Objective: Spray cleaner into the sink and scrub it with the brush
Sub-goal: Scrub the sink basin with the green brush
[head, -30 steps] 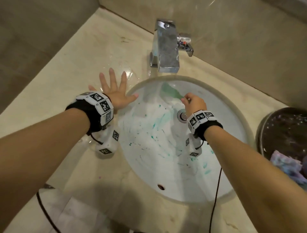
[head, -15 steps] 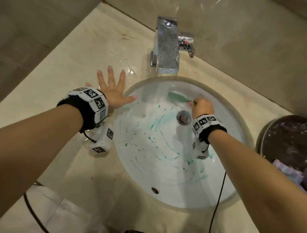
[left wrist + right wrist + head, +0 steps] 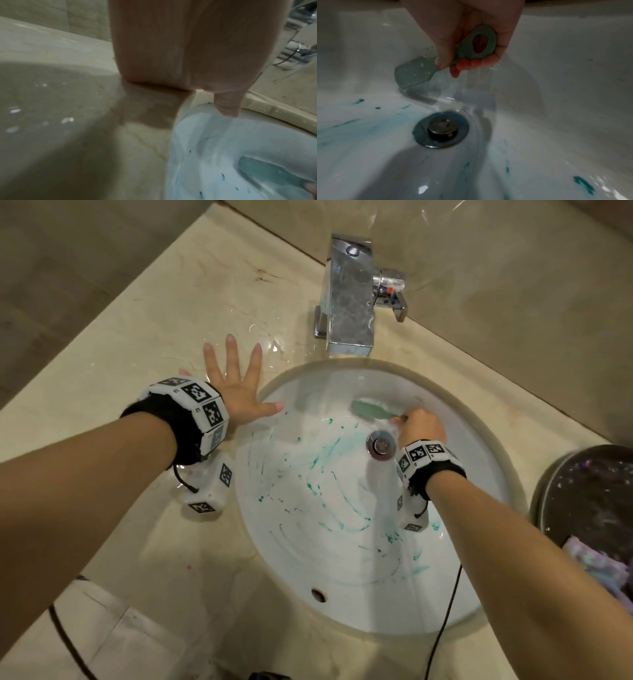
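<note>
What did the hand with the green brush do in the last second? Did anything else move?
The right hand kept gripping the green brush and slid it along the far wall of the sink, toward the right, past the drain. The left hand stayed flat on the wet counter by the rim. The teal cleaner streaks remain.

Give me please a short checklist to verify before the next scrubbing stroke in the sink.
1. Grip on the brush: the right hand holds its handle, fingers curled round it. Ok.
2. Brush head against the sink wall behind the drain: contact appears so. Ok.
3. Left hand braced flat on the counter, thumb over the rim. Ok.
4. Green cleaner streaks remain across the bowl: not ok, more scrubbing needed.
5. Wrist cable crossing the near rim: cannot tell if it could snag.
6. Water at the faucet: cannot tell.
</note>
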The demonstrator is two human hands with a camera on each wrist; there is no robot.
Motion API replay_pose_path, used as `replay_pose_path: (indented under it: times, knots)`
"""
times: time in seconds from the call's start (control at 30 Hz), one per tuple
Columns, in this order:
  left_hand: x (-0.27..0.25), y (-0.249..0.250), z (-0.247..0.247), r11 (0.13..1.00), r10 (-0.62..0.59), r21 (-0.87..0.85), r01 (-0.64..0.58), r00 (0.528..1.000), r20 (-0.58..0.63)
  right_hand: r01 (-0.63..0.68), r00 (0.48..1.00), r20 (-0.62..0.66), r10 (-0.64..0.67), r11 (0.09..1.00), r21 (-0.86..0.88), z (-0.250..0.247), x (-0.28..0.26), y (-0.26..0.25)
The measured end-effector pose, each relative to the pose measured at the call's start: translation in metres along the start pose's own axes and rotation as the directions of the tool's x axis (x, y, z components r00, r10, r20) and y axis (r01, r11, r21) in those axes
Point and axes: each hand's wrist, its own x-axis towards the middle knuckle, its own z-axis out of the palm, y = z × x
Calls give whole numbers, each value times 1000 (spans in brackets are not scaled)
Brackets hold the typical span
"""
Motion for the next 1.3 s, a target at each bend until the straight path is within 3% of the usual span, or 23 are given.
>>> replay_pose_path:
  times: [0.1,0.2,0.37,0.5,0.73,0.9,1.03,1.23,1.3]
  knots:
    - [2,-1,1,1000,-3,-3,3,1000,3,93,995,23,-93,996,-4,4,0,-23]
    - [1,0,1,1000,-5,-6,5,1000,-10,179,983,-34,-178,983,48,3,-2,-42]
    - [-2,1,-1,1000,-1,3,1,1000,14,108,982,-163,-92,990,95,-9,1,-10]
    - [-2,2,-2,1000,-6,10,6,1000,19,18,997,-70,-16,999,28,0,-2,2]
    - [-1,2,-2,1000,-11,13,11,1000,22,233,972,-11,-234,964,130,8,-6,-63]
    - [-2,2,-2,1000,-10,15,9,1000,15,147,986,-104,-130,972,182,1,0,-27]
    - [0,2,-2,1000,-14,22,13,1000,24,64,997,-45,-61,995,82,10,0,-12]
    - [4,2,2,999,-24,24,25,999,-26,317,948,4,-318,947,48,11,-11,-71]
    - [4,2,3,1000,-21,21,21,999,-36,314,949,-40,-312,944,99,3,-6,-69]
